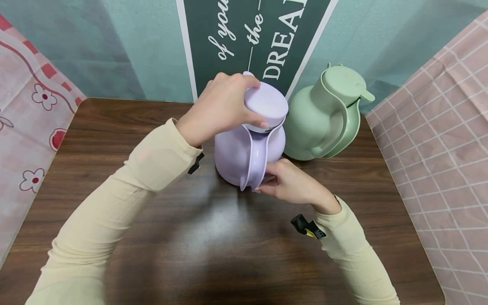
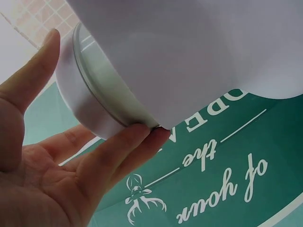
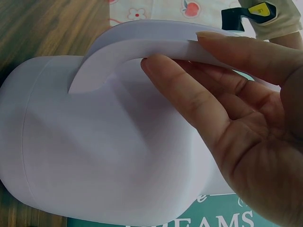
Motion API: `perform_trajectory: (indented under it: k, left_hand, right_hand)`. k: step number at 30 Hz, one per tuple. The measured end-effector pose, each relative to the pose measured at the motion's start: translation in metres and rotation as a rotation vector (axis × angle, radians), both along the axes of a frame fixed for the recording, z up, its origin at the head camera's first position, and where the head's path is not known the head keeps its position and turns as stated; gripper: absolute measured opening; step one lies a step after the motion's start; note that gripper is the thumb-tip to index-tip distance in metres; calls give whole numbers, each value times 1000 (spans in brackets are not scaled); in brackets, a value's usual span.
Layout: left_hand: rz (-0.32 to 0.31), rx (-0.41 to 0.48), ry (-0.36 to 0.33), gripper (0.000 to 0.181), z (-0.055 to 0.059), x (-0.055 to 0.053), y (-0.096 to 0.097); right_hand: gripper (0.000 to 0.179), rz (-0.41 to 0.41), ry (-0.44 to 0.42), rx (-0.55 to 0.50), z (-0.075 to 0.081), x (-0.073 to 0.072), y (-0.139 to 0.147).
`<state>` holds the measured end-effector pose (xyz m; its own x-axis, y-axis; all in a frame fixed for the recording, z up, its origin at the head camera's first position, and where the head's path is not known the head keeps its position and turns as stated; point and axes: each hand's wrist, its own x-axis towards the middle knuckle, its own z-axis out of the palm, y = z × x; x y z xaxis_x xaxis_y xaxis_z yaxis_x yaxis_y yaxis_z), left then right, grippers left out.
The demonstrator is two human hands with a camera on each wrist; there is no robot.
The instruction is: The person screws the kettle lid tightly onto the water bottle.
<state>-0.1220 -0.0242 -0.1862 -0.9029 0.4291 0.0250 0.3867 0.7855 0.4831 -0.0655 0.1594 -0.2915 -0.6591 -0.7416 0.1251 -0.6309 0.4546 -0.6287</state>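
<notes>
A lavender thermos jug [image 1: 231, 157] stands on the wooden table with its handle [image 1: 257, 160] facing me. My left hand [image 1: 225, 106] grips the round lid [image 1: 268, 101] at the top, thumb on the near side and fingers round the far side. In the left wrist view a pale inner part of the lid [image 2: 106, 75] shows between its rim and the jug's neck. Low on the jug, my right hand [image 1: 291, 182] holds the handle; the right wrist view shows thumb and fingers on either side of the handle [image 3: 137, 49].
A light green thermos jug [image 1: 309, 120] stands close behind on the right, lid on. The wooden table [image 1: 213, 254] backs onto a teal wall with a dark green lettered poster [image 1: 213, 67]. Pink tiled covering [image 1: 450, 169] lines the right side, patterned cloth [image 1: 34, 127] the left.
</notes>
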Motion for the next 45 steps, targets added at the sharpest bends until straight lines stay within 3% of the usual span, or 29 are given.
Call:
perform_trajectory:
  k: [14, 24, 34, 45]
  left_hand:
    - [5, -17, -6, 49, 3, 1, 2]
    - [-2, 28, 5, 60, -4, -1, -2]
    - [55, 75, -63, 69, -8, 1, -4]
    - [26, 104, -55, 70, -10, -4, -7]
  right_hand:
    - [17, 8, 6, 0, 0, 0, 0]
    - [17, 3, 1, 5, 1, 0, 0]
    - [18, 1, -7, 4, 1, 0, -1]
    - [19, -2, -1, 4, 2, 1, -1]
